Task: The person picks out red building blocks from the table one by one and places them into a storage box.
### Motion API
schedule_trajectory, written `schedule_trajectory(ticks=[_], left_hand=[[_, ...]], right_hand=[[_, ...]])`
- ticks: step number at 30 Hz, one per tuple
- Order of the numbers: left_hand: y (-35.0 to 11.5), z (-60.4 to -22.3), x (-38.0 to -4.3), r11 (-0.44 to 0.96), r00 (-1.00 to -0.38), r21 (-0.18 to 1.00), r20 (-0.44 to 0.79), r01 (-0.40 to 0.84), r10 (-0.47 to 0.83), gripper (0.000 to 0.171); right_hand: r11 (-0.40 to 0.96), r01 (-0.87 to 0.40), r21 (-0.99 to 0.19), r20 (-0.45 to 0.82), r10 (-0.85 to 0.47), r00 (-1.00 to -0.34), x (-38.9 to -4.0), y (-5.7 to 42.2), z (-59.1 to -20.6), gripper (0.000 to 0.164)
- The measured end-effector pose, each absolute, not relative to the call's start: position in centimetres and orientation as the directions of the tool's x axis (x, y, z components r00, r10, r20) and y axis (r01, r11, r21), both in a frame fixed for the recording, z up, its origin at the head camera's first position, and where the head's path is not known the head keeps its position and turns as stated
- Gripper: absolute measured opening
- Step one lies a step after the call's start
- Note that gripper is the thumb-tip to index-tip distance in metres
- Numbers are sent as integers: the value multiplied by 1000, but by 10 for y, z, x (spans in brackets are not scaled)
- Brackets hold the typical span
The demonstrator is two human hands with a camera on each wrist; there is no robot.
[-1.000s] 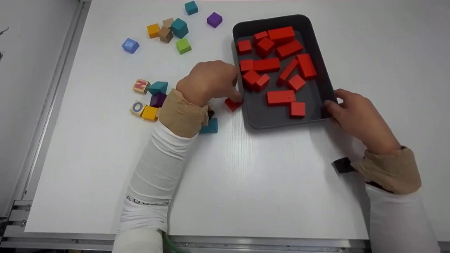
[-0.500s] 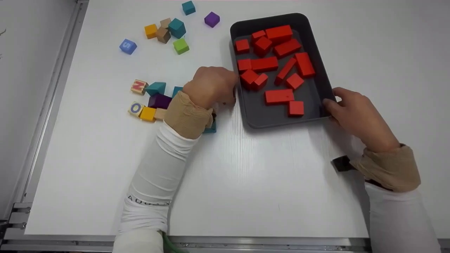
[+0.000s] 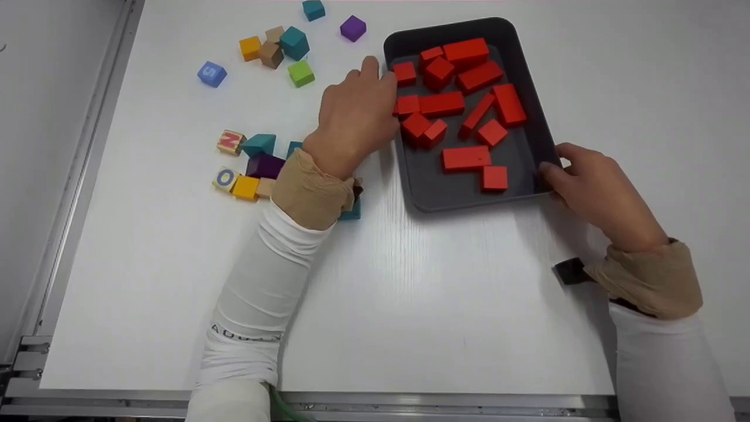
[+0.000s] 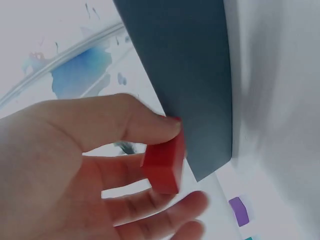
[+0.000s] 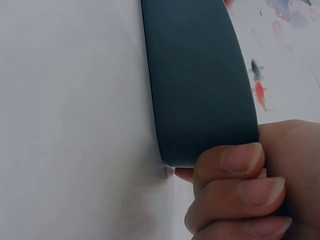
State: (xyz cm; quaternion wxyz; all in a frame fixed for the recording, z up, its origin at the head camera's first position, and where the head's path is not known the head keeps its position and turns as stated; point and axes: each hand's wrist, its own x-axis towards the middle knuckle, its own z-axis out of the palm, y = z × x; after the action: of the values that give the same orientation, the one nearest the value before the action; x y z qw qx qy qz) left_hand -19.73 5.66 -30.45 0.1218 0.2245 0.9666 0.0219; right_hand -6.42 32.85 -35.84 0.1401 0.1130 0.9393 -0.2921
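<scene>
My left hand (image 3: pixel 354 120) is at the left rim of a dark grey tray (image 3: pixel 524 161). In the left wrist view it pinches a red block (image 4: pixel 165 167) between thumb and fingers, beside the tray's outer wall. The head view mostly hides that block behind the hand. With curled fingers, my right hand (image 3: pixel 603 196) grips the tray's near right corner, thumb over the rim. Inside the tray lie several red blocks, among them a long block (image 3: pixel 466 159) and a cube (image 3: pixel 494 178) near the front.
Left of the tray are loose blocks: a purple cube (image 3: pixel 353 28), a green cube (image 3: pixel 301 73), a blue cube (image 3: pixel 212 74) and several others. Under my left wrist sits a row with an N block (image 3: pixel 231 142) and a dark purple block (image 3: pixel 265 166).
My left hand has picked up the red block from the table beside the tray and moved up to the tray's left rim. The right hand keeps its grip.
</scene>
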Motion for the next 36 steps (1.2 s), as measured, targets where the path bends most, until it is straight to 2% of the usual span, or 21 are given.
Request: schedule_trajectory(ticks=[6, 11, 16, 19, 27, 31, 36], left_hand=[[60, -304, -193, 877, -871, 122, -115, 464, 477, 49], [62, -305, -188, 820, -828, 173, -41, 546, 559, 39], [69, -303, -180, 779, -790, 206, -37, 593, 611, 38], [75, -304, -173, 736, -747, 204, -36, 645, 664, 35], [85, -304, -162, 648, -623, 133, -190, 750, 759, 30], [85, -303, -160, 637, -587, 120, -288, 762, 757, 34], [87, -307, -159, 624, -570, 101, -316, 774, 758, 34]], right_hand=[[794, 302, -527, -335, 132, -933, -64, 329, -359, 46], [809, 280, -517, -314, 125, -941, -64, 329, -357, 43], [805, 282, -522, -314, 126, -941, -65, 328, -356, 43], [798, 284, -531, -319, 122, -940, -64, 328, -357, 43], [797, 283, -533, -319, 121, -940, -63, 329, -358, 45], [798, 281, -534, -316, 120, -941, -64, 328, -358, 44], [796, 286, -533, -323, 122, -939, -64, 328, -358, 45]])
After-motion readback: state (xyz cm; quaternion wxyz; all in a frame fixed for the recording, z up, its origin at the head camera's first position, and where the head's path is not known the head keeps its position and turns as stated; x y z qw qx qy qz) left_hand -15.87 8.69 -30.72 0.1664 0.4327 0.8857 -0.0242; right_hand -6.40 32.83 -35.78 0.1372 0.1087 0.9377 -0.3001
